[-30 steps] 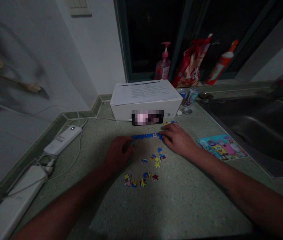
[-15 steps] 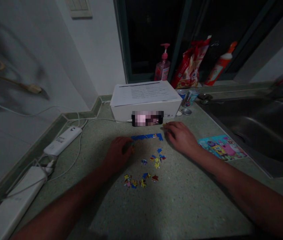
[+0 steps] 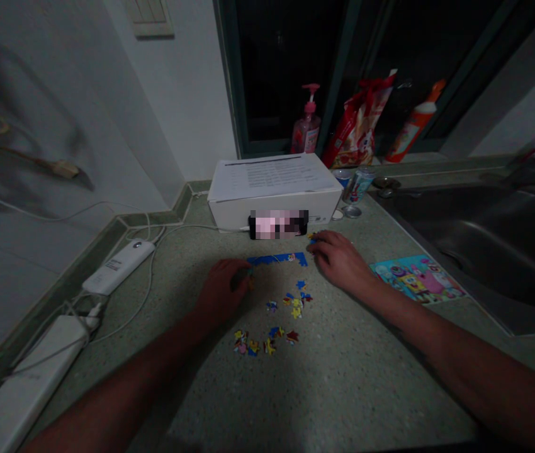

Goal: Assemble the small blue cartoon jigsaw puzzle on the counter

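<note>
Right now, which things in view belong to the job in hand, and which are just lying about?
Belonging, it seems:
blue puzzle strip, between left hand and right hand
loose puzzle pieces
picture card, probably

Apparently just lying about:
phone
white box
soap bottle
red bag
drink can

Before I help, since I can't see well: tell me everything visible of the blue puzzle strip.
The blue puzzle strip looks like thin card, mostly blue, with a small pale figure near its right end, a straight far edge and notched near edge. It lies flat on the counter, before the phone. The left hand is at its left end, contact unclear; the right hand appears apart.
</note>
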`<control>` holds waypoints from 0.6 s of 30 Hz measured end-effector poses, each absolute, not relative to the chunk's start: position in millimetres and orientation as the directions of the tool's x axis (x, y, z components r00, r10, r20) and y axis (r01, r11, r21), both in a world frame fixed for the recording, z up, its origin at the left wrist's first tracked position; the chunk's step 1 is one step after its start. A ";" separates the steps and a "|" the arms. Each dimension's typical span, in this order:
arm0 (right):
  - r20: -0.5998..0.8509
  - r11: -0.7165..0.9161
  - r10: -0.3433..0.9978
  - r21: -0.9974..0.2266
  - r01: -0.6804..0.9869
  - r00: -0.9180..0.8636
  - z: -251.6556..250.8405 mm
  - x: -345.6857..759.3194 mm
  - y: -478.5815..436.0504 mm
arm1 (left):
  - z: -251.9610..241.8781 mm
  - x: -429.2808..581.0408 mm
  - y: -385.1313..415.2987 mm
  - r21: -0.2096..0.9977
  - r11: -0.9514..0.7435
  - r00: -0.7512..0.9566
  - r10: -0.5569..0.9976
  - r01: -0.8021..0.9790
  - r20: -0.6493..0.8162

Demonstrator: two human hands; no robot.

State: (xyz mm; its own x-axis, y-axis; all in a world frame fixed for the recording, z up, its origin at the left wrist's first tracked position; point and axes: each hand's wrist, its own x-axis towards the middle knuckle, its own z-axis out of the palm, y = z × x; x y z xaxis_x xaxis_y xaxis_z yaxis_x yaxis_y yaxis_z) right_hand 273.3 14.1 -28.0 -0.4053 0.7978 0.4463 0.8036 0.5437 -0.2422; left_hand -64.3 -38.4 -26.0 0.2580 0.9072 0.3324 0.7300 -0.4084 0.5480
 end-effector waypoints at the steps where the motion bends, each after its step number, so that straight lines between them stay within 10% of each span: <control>1: 0.452 0.547 0.796 -0.250 0.799 -0.403 -28.7 273.2 14.6 | -26.1 -64.3 -38.2 0.549 -0.409 0.259 0.907 0.729 0.333; 18: 0.533 0.459 0.811 -0.319 0.829 -0.243 -41.8 278.4 24.0 | -24.7 -64.1 -37.8 0.552 -0.400 0.253 0.911 0.732 0.325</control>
